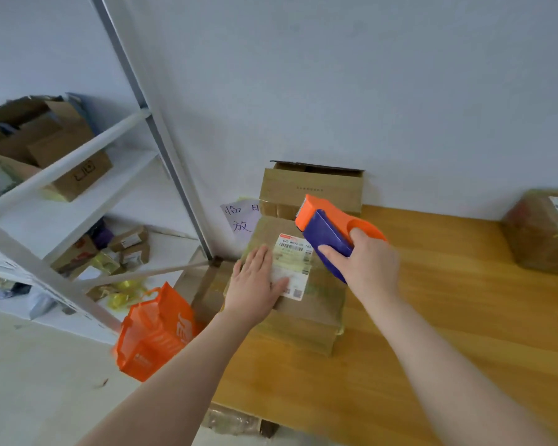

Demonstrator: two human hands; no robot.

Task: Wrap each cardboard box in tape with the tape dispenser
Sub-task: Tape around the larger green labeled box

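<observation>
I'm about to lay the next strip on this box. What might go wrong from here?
1. The cardboard box sits near the left edge of the table, held only by the flat left hand; a tape pull might slide it off.
2. The tape dispenser in the right hand hangs beside the shipping label; a strip may cover the barcode.
3. The left fingers lie on the label, likely in the tape's path, and could get caught.
</observation>
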